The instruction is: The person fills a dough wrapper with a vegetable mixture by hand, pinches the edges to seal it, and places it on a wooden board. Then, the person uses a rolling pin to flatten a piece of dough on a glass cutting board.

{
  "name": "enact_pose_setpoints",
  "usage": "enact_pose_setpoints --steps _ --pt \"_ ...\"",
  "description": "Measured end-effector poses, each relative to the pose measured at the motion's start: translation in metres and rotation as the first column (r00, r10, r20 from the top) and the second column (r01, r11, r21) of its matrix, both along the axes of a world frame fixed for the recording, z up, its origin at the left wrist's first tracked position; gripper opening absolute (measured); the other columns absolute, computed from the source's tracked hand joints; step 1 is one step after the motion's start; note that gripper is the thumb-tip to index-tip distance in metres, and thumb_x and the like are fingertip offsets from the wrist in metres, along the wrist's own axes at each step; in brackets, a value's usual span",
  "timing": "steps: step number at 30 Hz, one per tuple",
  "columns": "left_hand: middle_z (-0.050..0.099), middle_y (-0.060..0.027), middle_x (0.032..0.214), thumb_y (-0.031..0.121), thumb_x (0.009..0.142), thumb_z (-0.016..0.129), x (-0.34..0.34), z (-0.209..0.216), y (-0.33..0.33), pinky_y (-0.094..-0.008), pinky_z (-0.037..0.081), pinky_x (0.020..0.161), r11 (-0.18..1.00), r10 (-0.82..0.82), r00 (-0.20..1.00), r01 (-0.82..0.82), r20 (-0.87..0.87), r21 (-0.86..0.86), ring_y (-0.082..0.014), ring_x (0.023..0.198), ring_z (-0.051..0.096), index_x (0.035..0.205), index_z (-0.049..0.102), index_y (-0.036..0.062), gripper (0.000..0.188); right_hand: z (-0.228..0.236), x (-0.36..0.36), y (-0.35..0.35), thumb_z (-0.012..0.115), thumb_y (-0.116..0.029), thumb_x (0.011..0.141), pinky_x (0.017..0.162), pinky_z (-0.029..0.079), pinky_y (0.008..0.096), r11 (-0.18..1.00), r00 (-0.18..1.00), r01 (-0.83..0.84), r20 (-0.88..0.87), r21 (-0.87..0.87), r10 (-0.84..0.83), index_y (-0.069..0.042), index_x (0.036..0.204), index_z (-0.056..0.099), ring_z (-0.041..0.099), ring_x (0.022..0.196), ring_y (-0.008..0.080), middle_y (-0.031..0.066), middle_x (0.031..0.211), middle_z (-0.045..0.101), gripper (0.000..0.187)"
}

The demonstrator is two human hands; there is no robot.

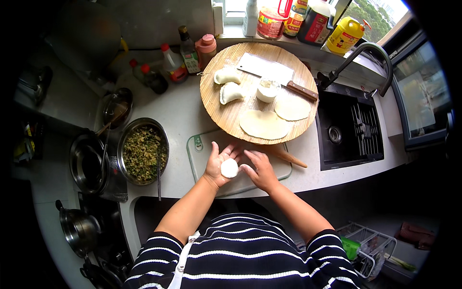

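A small round white piece of dough point(229, 168) rests on the upturned palm of my left hand point(219, 166), whose fingers stretch away from me. Just to the right, my right hand point(260, 169) holds nothing; its fingers are apart and point toward the dough. Both hands are over a green-edged cutting board point(204, 149). Beyond them stands a round wooden board point(224, 113) with two flat dough wrappers point(263, 126), two folded dumplings point(231, 92), a lump of dough point(266, 92) and a cleaver point(266, 67). Partly under its near edge lies a rolling pin point(288, 158).
To the left is a metal bowl of chopped filling point(143, 151) with a utensil handle sticking out toward me. Beside it sits a dark pan point(86, 159). Bottles point(189, 53) line the back left. A black sink point(332, 154) with a tall faucet point(382, 62) is at the right.
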State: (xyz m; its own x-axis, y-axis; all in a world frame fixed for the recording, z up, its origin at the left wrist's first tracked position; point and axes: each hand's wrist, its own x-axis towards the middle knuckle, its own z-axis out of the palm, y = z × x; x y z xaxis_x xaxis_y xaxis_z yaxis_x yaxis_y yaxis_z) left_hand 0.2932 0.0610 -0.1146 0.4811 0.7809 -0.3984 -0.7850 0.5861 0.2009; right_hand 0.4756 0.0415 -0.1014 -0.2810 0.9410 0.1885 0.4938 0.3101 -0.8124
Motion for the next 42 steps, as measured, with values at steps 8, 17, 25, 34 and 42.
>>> enact_pose_setpoints --steps 8,17,25,34,42 --pt "0.058 -0.0146 0.114 0.057 0.096 0.041 -0.011 -0.036 0.000 -0.0413 0.045 0.094 0.923 0.181 0.632 -0.373 -0.754 -0.091 -0.0265 0.103 0.057 0.127 0.047 0.0008 0.064 -0.025 -0.015 0.003 0.069 -0.016 0.085 0.065 0.049 0.0251 0.751 0.914 -0.049 -0.332 -0.659 -0.232 0.001 0.099 0.065 0.060 0.069 0.0097 0.0051 0.079 0.067 0.022" --pt "0.066 -0.0122 0.103 0.031 0.101 0.047 -0.024 -0.053 -0.042 -0.0315 0.048 0.086 0.915 0.385 0.110 0.086 -0.916 0.395 -0.0174 0.092 0.061 0.113 0.059 -0.0018 0.036 -0.045 -0.001 -0.013 0.063 -0.040 0.084 0.099 0.038 0.0486 0.980 0.805 -0.185 0.584 0.077 0.106 0.002 0.125 0.053 0.039 0.128 0.0364 0.0220 0.136 0.045 0.060" --pt "0.065 -0.0182 0.107 0.022 0.094 0.055 -0.017 -0.027 -0.046 -0.0370 0.049 0.087 0.749 0.579 -0.145 0.484 -0.803 0.452 -0.0307 0.098 0.063 0.117 0.059 -0.0017 0.033 -0.057 -0.007 -0.012 0.059 -0.046 0.085 0.111 0.024 0.0563 0.941 0.773 -0.336 0.558 -0.046 0.303 0.000 0.142 0.034 0.025 0.139 0.0391 0.0207 0.149 0.029 0.077" --pt "0.051 -0.0118 0.132 0.017 0.074 0.067 0.032 -0.041 -0.032 -0.0471 0.041 0.095 0.380 0.835 -0.239 0.902 -0.496 0.204 -0.0335 0.118 0.046 0.120 0.058 0.0136 0.047 -0.035 0.071 0.022 0.061 -0.003 0.072 0.100 0.037 0.0498 0.909 0.757 0.237 0.522 0.343 -0.394 0.002 0.119 0.055 0.048 0.112 0.0384 0.0202 0.118 0.053 0.047" --pt "0.044 -0.0105 0.142 0.015 0.073 0.065 -0.040 -0.018 -0.045 -0.0527 0.035 0.104 0.131 0.813 -0.132 0.990 -0.567 -0.044 -0.0364 0.131 0.038 0.122 0.058 0.0189 0.050 -0.057 0.079 0.014 0.066 -0.005 0.072 0.087 0.045 0.0434 0.975 0.854 0.059 0.495 0.213 -0.159 -0.001 0.118 0.054 0.055 0.098 0.0349 0.0173 0.103 0.060 0.048"
